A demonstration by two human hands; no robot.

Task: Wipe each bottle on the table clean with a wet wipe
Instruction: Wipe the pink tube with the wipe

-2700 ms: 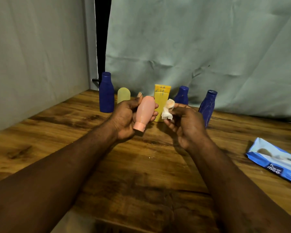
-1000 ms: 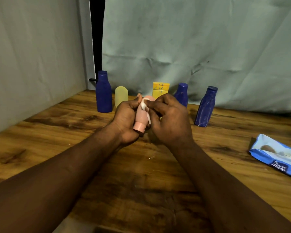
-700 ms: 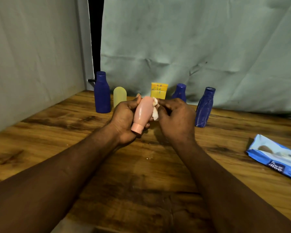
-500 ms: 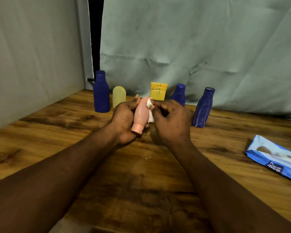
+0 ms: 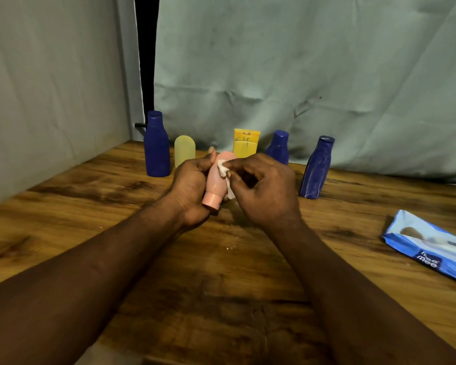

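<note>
Most of wet wipe (image 5: 222, 168) behind right hand (image 5: 266, 192), against pink bottle (image 5: 216, 181).

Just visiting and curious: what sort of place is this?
Probably a makeshift recording corner, not a lived-in room: a creased cloth backdrop hangs behind a wooden table, a row of bottles stands lined up at its back, and a wipes pack lies alongside.

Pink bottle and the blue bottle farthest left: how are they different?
The pink bottle is held in the left hand, while the blue bottle stands on the table. The pink bottle is tipped, cap downward; the blue bottle is upright, cap on top. A wipe touches the pink bottle, not the blue bottle. Both are capped.
</note>
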